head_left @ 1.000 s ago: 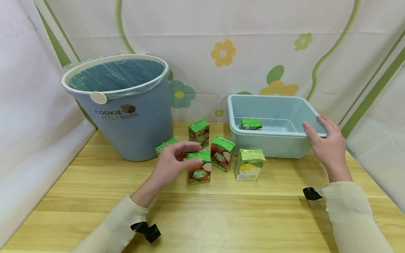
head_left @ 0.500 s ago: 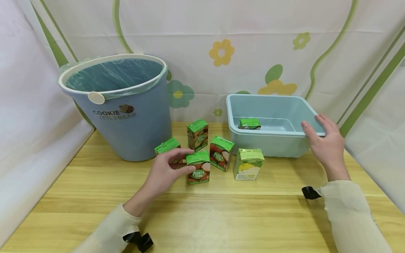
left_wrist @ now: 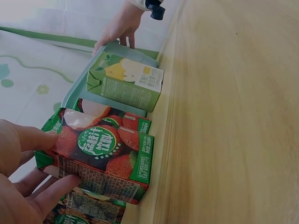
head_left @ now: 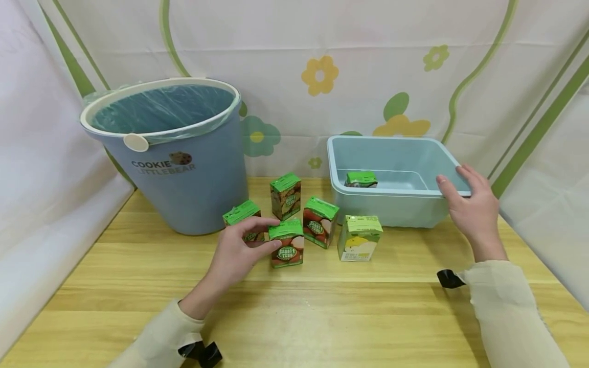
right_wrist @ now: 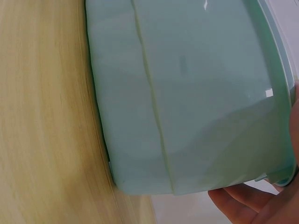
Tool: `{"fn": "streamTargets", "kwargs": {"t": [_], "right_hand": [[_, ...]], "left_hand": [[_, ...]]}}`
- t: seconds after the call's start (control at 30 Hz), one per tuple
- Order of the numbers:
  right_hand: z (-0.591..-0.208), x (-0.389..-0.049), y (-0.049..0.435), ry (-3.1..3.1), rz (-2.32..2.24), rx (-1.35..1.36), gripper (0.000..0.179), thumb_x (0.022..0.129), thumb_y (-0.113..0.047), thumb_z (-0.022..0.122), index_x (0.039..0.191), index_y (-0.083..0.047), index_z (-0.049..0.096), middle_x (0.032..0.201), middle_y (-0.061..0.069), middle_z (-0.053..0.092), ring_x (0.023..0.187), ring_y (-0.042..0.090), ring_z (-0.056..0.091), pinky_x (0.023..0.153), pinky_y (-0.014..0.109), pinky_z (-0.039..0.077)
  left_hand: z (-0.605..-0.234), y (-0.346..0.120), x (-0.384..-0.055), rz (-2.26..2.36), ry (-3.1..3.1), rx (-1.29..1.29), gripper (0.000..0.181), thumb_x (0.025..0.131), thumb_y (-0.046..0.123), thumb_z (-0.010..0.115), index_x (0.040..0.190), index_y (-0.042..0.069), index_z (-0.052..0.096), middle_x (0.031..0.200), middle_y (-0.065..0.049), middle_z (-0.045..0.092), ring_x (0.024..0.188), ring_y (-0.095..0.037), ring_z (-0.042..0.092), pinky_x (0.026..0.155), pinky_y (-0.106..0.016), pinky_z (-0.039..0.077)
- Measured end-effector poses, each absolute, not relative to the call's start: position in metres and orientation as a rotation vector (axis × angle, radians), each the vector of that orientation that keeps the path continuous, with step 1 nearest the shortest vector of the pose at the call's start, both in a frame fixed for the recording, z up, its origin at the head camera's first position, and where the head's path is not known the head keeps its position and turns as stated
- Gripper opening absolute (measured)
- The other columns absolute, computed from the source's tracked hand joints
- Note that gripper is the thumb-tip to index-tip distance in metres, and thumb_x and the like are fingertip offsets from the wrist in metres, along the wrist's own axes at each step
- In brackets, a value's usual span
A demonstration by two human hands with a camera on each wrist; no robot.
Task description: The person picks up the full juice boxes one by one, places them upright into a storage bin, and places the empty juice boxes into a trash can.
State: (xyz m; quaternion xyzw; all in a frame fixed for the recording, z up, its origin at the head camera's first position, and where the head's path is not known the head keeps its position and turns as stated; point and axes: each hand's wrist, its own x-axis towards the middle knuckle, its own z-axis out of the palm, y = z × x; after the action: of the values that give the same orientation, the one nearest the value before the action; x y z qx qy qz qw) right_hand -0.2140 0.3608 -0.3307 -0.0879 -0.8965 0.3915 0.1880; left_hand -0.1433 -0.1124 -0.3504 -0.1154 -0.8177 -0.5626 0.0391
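My left hand [head_left: 236, 250] is at the left side of an upright litchi juice box [head_left: 287, 250], the front one of a group. In the left wrist view, the thumb lies on the printed front of this litchi juice box [left_wrist: 100, 144] near its top, and another finger meets its side. My right hand [head_left: 476, 209] holds the right end of a light blue plastic tub [head_left: 391, 207], thumb over the rim. Fingers [right_wrist: 238, 200] show beneath the rim in the right wrist view. One green-topped juice box [head_left: 362, 179] sits inside the tub, partly hidden by its wall.
Near the left hand stand further green-topped juice boxes: one beside the bin [head_left: 241, 212], one behind [head_left: 286, 197], one tilted [head_left: 320, 222]. A pear juice box [head_left: 360, 238] stands before the tub. The tall blue bin [head_left: 202, 189] has a clear liner. Cloth hangs behind the wooden table [head_left: 322, 317].
My left hand has shifted left and slightly down, from over the litchi juice box's top to its left side. The box stays upright in place. My right hand keeps holding the tub.
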Motion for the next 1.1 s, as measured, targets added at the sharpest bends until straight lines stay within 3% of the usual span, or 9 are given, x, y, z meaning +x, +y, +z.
{"fn": "streamTargets", "kwargs": {"t": [0.2,0.6,0.83,1.1], "right_hand": [[-0.33,-0.214,0.36,-2.528,1.098,-0.248,0.078,0.106,-0.059,0.05,0.168,-0.017,0.031,0.18,0.004,0.016,0.166,0.041,0.011,0.13,0.071,0.012],[-0.332,-0.215,0.361,-2.525,1.089,-0.244,0.078,0.106,-0.059,0.05,0.169,-0.015,0.031,0.18,0.005,0.017,0.166,0.041,0.011,0.13,0.071,0.012],[-0.331,-0.214,0.36,-2.526,1.095,-0.246,0.079,0.106,-0.06,0.05,0.169,-0.016,0.03,0.18,0.004,0.017,0.166,0.041,0.011,0.13,0.071,0.012],[-0.33,-0.214,0.36,-2.527,1.098,-0.245,0.079,0.106,-0.06,0.05,0.169,-0.016,0.031,0.18,0.004,0.016,0.166,0.041,0.01,0.13,0.071,0.011]], "left_hand": [[-0.35,-0.11,-0.142,-1.701,-2.487,-0.341,0.03,0.089,0.01,0.086,0.117,0.018,0.08,0.124,-0.003,0.074,0.112,-0.029,0.066,0.082,-0.021,0.062],[-0.345,-0.105,-0.141,-1.652,-2.403,-0.332,0.029,0.087,0.014,0.089,0.115,0.019,0.081,0.11,-0.003,0.074,0.105,-0.021,0.067,0.076,-0.022,0.062],[-0.33,-0.104,-0.139,-1.679,-2.329,-0.319,0.028,0.087,0.012,0.089,0.114,0.018,0.082,0.106,-0.005,0.073,0.102,-0.027,0.066,0.071,-0.02,0.058],[-0.315,-0.105,-0.142,-1.676,-2.281,-0.288,0.026,0.088,0.014,0.088,0.113,0.018,0.082,0.107,-0.004,0.073,0.1,-0.016,0.066,0.074,-0.019,0.059]]}}
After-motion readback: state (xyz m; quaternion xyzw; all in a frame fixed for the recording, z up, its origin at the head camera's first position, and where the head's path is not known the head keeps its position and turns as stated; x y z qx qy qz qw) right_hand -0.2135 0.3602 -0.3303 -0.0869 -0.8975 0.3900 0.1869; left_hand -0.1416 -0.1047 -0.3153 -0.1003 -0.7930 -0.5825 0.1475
